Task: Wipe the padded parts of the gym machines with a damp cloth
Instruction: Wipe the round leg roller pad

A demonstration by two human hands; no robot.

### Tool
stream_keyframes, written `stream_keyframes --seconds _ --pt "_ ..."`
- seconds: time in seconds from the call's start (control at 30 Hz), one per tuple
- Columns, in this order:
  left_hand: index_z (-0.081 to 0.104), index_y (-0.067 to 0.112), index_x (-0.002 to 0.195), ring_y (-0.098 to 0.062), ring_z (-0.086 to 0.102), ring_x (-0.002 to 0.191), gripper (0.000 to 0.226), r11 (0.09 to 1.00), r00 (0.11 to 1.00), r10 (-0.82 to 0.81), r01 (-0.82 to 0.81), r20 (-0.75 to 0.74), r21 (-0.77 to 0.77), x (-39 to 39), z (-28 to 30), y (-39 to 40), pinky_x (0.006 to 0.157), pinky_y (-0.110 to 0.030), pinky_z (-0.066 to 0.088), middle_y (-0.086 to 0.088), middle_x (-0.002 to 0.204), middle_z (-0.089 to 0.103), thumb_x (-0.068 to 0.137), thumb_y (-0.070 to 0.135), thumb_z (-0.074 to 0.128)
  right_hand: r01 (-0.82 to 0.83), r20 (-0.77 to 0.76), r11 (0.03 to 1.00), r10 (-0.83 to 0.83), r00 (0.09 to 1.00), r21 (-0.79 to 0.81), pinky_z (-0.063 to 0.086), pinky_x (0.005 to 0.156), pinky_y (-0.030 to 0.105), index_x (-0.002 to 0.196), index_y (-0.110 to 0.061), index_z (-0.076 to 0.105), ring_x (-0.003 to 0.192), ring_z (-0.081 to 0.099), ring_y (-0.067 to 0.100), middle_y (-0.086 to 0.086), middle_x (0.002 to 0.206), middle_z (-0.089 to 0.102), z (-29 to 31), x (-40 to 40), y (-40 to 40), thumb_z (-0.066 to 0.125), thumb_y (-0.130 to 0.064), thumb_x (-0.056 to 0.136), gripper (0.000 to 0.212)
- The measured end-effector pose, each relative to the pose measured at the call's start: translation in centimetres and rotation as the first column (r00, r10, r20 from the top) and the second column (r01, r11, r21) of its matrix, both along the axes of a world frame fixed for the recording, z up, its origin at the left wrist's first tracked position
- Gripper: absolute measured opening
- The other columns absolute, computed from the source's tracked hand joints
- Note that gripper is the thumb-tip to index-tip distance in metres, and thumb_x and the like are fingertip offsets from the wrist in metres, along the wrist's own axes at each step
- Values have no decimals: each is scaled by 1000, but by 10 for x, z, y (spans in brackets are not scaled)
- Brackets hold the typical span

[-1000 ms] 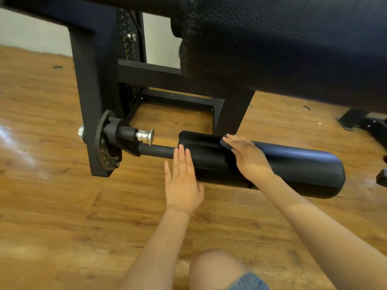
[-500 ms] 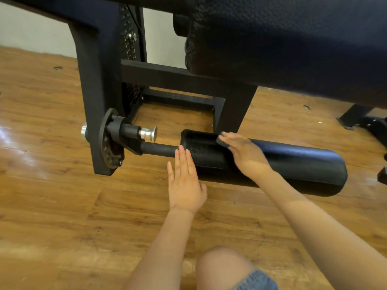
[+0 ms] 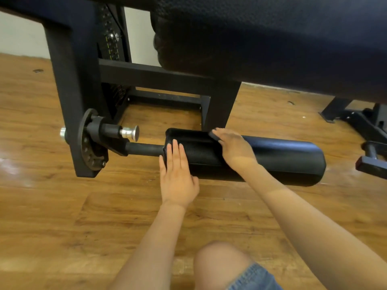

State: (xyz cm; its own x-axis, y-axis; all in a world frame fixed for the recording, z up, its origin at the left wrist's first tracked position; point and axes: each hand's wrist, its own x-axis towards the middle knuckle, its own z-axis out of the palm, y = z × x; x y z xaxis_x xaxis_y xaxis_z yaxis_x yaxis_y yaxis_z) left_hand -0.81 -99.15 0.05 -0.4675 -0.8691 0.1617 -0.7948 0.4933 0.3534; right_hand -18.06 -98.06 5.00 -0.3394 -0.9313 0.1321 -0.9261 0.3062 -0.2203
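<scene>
Frame post (image 3: 71, 97) at far left carries the pivot disc (image 3: 89, 141) and a silver pin (image 3: 130, 132); a thin bar (image 3: 144, 149) runs right from there into the roller pad (image 3: 272, 160). Pad's long axis lies left-right, low over the wood floor (image 3: 52, 206), sloping slightly nearer toward its right end. Left hand (image 3: 177, 176) comes next: fingers straight and together, flat, fingertips touching the pad's left end cap where the bar enters, palm hanging over the floor on the near side. Holding nothing, reads as a brace. Right hand (image 3: 232, 147) sits just right of it, draped over the top of the pad roughly a third along from the left end, fingers reaching over the far side. A dark sliver of cloth (image 3: 214, 136) shows under the fingertips, so it appears to be pressing the cloth on the pad; can't tell if the fingers actually curl round it. Key relation: most of the unwiped-looking length lies to the right of the right hand, along the axis. My read is the stroke should run rightward, right hand doing it, left steadying the end. Big seat pad (image 3: 272, 42) overhead, far side, no hand on it.
</scene>
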Motion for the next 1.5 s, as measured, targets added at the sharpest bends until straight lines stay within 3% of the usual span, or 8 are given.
stream_keyframes --seconds 0.27,0.53,0.83,0.93,1.1,1.23,1.37,1.5 --pt "-12 8 153 -26 -18 148 87 988 986 -150 152 77 -20 -18 18 -12 120 -44 -9 -12 161 -17 95 33 47 389 85 917 -382 920 -87 36 97 33 130 -14 54 122 47 27 9 133 53 6 -94 72 38 -10 98 36" --pt "-15 7 151 -28 -17 148 91 993 990 -107 111 94 -43 -22 6 -1 118 -45 -9 -13 161 -16 94 37 49 414 60 874 -413 909 -254 21 111 31 129 -2 52 132 39 26 13 138 49 -16 -96 89 43 -4 96 35" --pt "-39 7 135 -29 -36 135 98 993 961 -99 79 258 86 -5 -27 30 112 -45 -18 -14 143 -43 98 43 45 404 150 819 -376 914 -409 29 110 53 136 -6 45 139 26 24 11 145 39 -60 -63 137 46 10 90 49" --pt "-46 8 129 -28 -39 133 101 992 955 -104 79 279 100 -4 -30 30 110 -45 -21 -13 140 -47 98 44 44 490 213 756 -443 871 -433 21 115 45 137 -7 44 140 25 23 10 146 38 -57 -43 118 47 9 89 51" --pt "-48 5 127 -27 -48 125 106 992 967 -83 57 240 111 -11 -31 34 110 -46 -23 -14 132 -55 96 42 46 125 -92 916 -172 981 -380 15 112 38 135 -11 47 136 35 23 8 143 44 -49 26 48 61 4 77 61" --pt "-48 6 125 -26 -47 126 103 992 975 -71 47 213 114 -13 -30 35 110 -46 -22 -14 132 -55 95 40 44 -95 -255 967 32 966 -238 11 111 38 137 -15 43 137 32 20 5 146 40 -43 13 55 61 5 78 65" --pt "-40 8 134 -25 -40 133 96 992 976 -83 62 199 109 -9 -30 32 111 -45 -20 -12 141 -46 97 40 43 117 -180 954 -170 969 -276 16 114 39 137 -13 42 138 30 21 8 146 39 -38 -56 114 54 11 81 62" --pt "-48 11 126 -22 -45 127 96 988 970 -127 106 207 109 -2 -31 27 109 -44 -23 -8 132 -54 97 39 39 463 57 811 -476 878 -357 10 115 33 141 -8 38 142 20 24 12 150 32 -38 -105 155 44 13 87 58"
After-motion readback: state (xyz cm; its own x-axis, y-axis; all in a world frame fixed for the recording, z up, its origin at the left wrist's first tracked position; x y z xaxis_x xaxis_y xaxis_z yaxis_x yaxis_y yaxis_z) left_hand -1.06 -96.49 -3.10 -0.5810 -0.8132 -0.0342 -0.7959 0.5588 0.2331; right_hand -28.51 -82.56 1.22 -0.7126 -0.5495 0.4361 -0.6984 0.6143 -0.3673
